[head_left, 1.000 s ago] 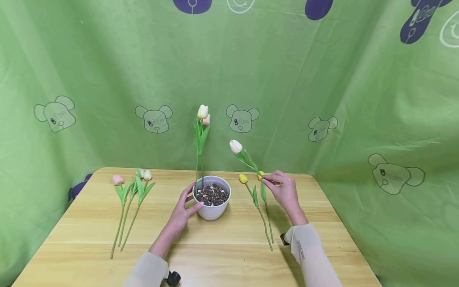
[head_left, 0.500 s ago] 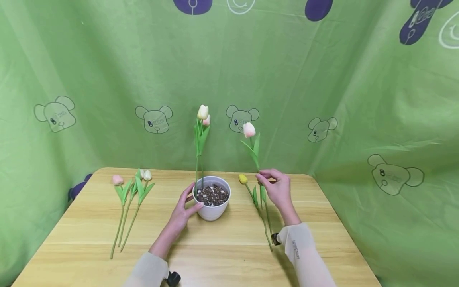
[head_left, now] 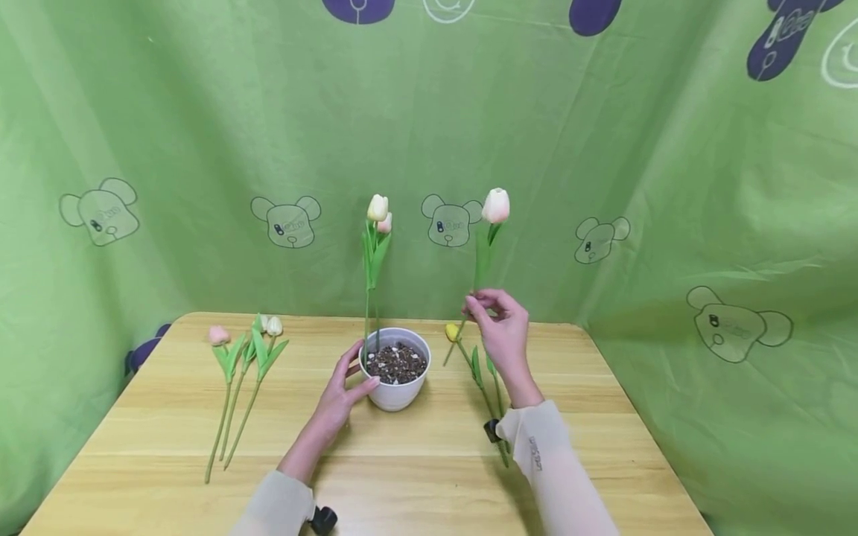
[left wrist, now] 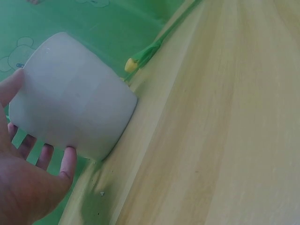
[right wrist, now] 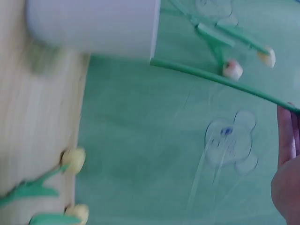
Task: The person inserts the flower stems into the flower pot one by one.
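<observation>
Head view: my right hand (head_left: 499,327) pinches a pink tulip (head_left: 495,206) upright — left hand (head_left: 342,387) cups the white pot (head_left: 395,387), yellow tulips (head_left: 453,332) lying between.

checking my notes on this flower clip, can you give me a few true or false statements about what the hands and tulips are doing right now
1. The right hand pinches the stem of a pale pink tulip held upright above the table. True.
2. The left hand lies flat on the table, away from the pot. False: it holds the side of the white pot.
3. Two tulips already stand in the pot. True.
4. The held tulip's stem is already in the soil. False: its lower end hangs in the air to the right of the pot.
5. Three tulips lie on the wooden table left of the pot. True.
6. The yellow tulip stands in the pot. False: it lies on the table right of the pot.
</observation>
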{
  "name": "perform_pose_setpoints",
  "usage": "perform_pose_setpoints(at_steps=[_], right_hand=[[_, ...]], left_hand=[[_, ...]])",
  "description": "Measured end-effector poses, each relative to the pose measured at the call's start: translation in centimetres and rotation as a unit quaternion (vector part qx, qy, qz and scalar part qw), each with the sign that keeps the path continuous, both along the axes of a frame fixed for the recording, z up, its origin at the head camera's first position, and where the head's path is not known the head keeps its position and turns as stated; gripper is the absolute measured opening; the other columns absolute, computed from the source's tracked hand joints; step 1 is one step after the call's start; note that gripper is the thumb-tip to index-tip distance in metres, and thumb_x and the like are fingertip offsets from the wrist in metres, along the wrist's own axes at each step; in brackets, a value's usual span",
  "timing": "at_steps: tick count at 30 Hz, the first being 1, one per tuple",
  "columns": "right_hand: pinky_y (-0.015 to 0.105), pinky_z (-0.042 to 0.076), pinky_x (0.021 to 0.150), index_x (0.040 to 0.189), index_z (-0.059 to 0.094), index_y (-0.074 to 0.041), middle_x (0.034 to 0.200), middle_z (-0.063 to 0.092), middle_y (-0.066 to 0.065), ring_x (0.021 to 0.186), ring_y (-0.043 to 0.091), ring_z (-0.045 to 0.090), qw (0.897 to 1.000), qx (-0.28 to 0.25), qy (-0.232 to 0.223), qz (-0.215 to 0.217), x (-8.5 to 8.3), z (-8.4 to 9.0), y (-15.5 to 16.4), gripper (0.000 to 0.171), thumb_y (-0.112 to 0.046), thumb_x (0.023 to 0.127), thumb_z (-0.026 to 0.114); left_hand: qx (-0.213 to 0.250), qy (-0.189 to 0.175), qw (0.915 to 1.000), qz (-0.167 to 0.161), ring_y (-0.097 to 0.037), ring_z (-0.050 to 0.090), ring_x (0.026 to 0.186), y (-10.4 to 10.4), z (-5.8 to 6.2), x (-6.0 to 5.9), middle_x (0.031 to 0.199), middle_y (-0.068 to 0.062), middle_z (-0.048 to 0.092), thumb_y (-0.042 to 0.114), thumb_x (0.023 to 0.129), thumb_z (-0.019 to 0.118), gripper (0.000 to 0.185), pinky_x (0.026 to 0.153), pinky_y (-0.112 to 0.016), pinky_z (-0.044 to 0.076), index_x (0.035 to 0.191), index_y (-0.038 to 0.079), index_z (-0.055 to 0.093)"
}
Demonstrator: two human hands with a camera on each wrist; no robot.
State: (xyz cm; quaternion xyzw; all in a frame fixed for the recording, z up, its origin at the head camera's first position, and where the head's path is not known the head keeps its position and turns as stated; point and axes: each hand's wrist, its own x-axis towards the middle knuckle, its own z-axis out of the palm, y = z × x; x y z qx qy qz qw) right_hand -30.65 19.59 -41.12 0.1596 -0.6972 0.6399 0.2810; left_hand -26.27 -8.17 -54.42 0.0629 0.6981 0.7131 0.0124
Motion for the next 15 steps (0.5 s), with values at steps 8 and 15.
perform_pose_setpoints(at_steps=[8, 15], right_hand=[[0.035, 0.065, 0.07, 0.105, 0.068, 0.012, 0.091, 0.075, 0.017, 0.076, 0.007, 0.074, 0.999, -0.023, 0.031, 0.028, -1.1, 0.5, -4.7, 0.017, 0.002, 0.092, 0.073], [0.036, 0.066, 0.073, 0.105, 0.07, 0.007, 0.092, 0.074, 0.025, 0.079, 0.017, 0.075, 0.999, 0.017, 0.01, 0.035, -3.3, -1.3, -7.6, 0.017, -0.004, 0.093, 0.075]], left_hand=[[0.003, -0.001, 1.0, -0.001, -0.039, 0.033, 0.15, -0.1, -0.1, 0.0, 0.169, -0.008, 0.029, 0.025, 0.093, 0.076, 0.083, 0.118, -0.07, 0.03, 0.162, 0.033, 0.031], [0.0, 0.002, 1.0, 0.004, -0.039, 0.034, 0.15, -0.2, -0.1, -0.2, 0.168, -0.006, 0.03, 0.026, 0.093, 0.076, 0.083, 0.119, -0.069, 0.03, 0.162, 0.035, 0.032]])
